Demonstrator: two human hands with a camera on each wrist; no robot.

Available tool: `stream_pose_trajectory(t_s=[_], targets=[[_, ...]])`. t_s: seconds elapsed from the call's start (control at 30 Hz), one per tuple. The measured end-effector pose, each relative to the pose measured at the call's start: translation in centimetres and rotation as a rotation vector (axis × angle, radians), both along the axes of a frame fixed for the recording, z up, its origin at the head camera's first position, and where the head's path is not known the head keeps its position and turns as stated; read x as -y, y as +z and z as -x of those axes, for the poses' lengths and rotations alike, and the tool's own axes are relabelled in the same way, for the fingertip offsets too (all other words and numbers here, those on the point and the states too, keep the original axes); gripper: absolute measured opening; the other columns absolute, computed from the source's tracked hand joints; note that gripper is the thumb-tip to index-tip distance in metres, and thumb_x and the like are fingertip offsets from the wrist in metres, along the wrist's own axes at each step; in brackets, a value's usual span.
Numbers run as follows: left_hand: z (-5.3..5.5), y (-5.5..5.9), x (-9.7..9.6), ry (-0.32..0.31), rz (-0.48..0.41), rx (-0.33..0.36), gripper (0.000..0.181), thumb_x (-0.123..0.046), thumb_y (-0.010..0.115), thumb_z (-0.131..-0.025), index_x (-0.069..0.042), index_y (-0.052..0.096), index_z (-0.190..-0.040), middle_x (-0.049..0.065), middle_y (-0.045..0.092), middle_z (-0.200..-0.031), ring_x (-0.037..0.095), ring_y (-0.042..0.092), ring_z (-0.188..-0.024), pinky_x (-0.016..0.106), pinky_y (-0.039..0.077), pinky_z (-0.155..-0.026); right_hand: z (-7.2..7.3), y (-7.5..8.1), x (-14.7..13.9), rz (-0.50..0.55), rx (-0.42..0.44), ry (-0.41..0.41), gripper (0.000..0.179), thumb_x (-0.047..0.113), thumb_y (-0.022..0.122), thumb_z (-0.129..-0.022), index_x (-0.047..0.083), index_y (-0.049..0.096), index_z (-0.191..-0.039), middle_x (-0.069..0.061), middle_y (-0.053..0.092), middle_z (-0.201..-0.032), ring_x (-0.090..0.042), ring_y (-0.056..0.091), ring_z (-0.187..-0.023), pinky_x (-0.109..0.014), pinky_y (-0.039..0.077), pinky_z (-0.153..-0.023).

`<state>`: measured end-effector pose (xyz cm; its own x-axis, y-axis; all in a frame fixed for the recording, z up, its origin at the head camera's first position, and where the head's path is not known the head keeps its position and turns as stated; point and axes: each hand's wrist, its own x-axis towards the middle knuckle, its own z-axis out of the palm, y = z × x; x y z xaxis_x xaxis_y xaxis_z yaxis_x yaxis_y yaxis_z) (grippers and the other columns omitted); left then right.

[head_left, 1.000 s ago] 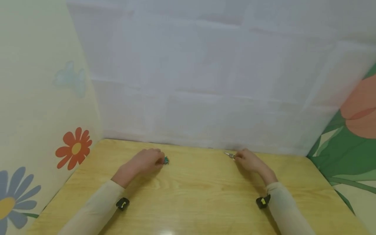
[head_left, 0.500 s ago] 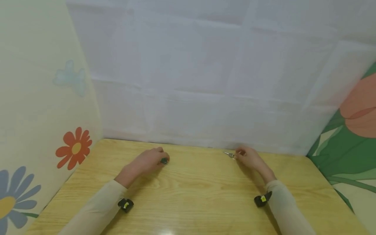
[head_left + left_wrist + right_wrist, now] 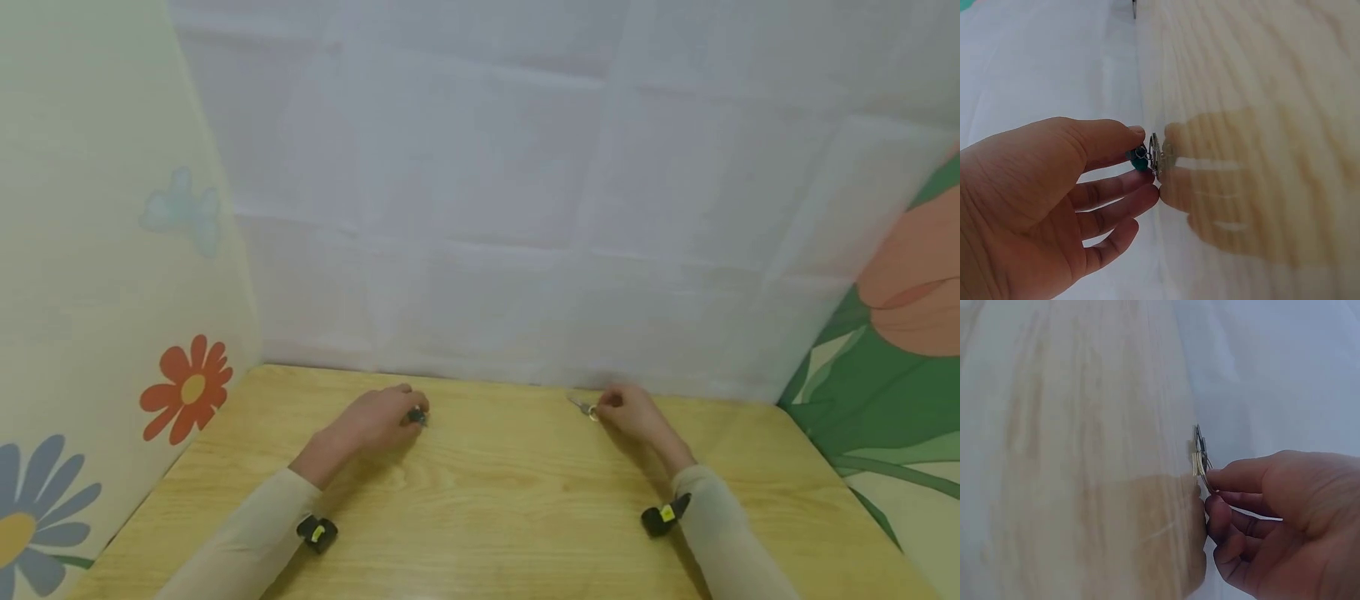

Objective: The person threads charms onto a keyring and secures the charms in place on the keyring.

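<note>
Toward the back left of the table, my left hand (image 3: 375,422) holds a small teal charm (image 3: 1140,161) between thumb and index finger. A silver metal ring (image 3: 1155,152) joined to it stands on edge close against the tabletop. Across from it, my right hand (image 3: 632,412) pinches a round key ring (image 3: 593,412) by its edge with thumb and forefinger. Silver keys (image 3: 1200,440) extend from that ring toward the middle of the table, low over the surface. Fingers partly hide the charm in the head view.
The pale wooden table (image 3: 495,508) ends at a creased white sheet (image 3: 480,208) right behind both hands. Flower-painted panels stand at the left (image 3: 82,292) and right (image 3: 892,350). Each wrist wears a small black camera (image 3: 317,533).
In the left fingers the charm has turned and tucked nearer the fingertips. More of the key ring now shows at my right fingertips. The head view has tilted slightly, shifting the scene down.
</note>
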<state>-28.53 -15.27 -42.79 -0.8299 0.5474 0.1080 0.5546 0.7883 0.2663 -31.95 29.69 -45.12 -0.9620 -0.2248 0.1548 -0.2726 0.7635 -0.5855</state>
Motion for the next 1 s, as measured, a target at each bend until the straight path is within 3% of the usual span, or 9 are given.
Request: stream_pose_trajectory(t_s=[0.17,0.4,0.67,0.73,0.93,1.0], targets=[[0.0,-0.1,0.3,0.053,-0.001,0.000,0.022,-0.019,0.071,-0.096,-0.009,0.068,-0.114,0.002,0.065,-0.103,0.021,0.065,-0.092,0.043,0.055,-0.077,-0.2,0.3,0.4,-0.004,-0.001,0.001,0.006,0.005,0.072,-0.091,0.000,0.072,-0.092,-0.006,0.068,-0.087,-0.025,0.063,-0.083,-0.043,0.053,-0.078],[0.2,0.1,1.0,0.152,0.033,-0.035,0.021,-0.018,0.066,-0.098,-0.005,0.067,-0.114,0.007,0.065,-0.098,0.021,0.063,-0.083,0.044,0.054,-0.072,-0.4,0.5,0.6,0.001,0.012,0.002,0.006,0.005,0.071,-0.092,-0.001,0.070,-0.094,-0.006,0.067,-0.088,-0.024,0.063,-0.084,-0.044,0.054,-0.078],[0.2,0.5,0.9,0.143,0.056,0.039,0.026,-0.023,0.065,-0.101,-0.008,0.066,-0.123,0.009,0.062,-0.104,0.024,0.063,-0.085,0.048,0.054,-0.076,-0.5,0.9,0.7,0.020,0.013,0.009,0.007,0.006,0.070,-0.095,-0.001,0.071,-0.097,-0.005,0.067,-0.088,-0.022,0.063,-0.080,-0.039,0.055,-0.072],[0.2,0.5,0.9,0.113,0.061,0.021,0.024,-0.022,0.067,-0.101,-0.010,0.067,-0.122,0.007,0.061,-0.102,0.023,0.061,-0.083,0.047,0.053,-0.073,-0.7,1.2,0.9,0.047,0.021,0.027,0.008,0.006,0.070,-0.096,-0.002,0.071,-0.099,-0.006,0.068,-0.087,-0.021,0.063,-0.076,-0.036,0.055,-0.067],[0.2,0.2,0.8,-0.104,0.030,-0.084,0.014,-0.016,0.075,-0.096,-0.018,0.075,-0.109,0.001,0.060,-0.102,0.021,0.059,-0.089,0.053,0.047,-0.078,-1.2,2.2,1.4,0.089,-0.038,0.093,0.008,0.002,0.069,-0.097,-0.004,0.070,-0.101,-0.008,0.068,-0.089,-0.021,0.064,-0.070,-0.032,0.055,-0.059],[0.2,0.1,0.8,-0.131,0.014,-0.086,0.011,-0.015,0.075,-0.095,-0.020,0.076,-0.105,-0.001,0.059,-0.103,0.020,0.059,-0.093,0.053,0.044,-0.080,-1.4,2.6,1.6,0.106,-0.054,0.112,0.008,0.001,0.068,-0.097,-0.005,0.070,-0.102,-0.009,0.068,-0.090,-0.023,0.065,-0.069,-0.034,0.056,-0.059]])
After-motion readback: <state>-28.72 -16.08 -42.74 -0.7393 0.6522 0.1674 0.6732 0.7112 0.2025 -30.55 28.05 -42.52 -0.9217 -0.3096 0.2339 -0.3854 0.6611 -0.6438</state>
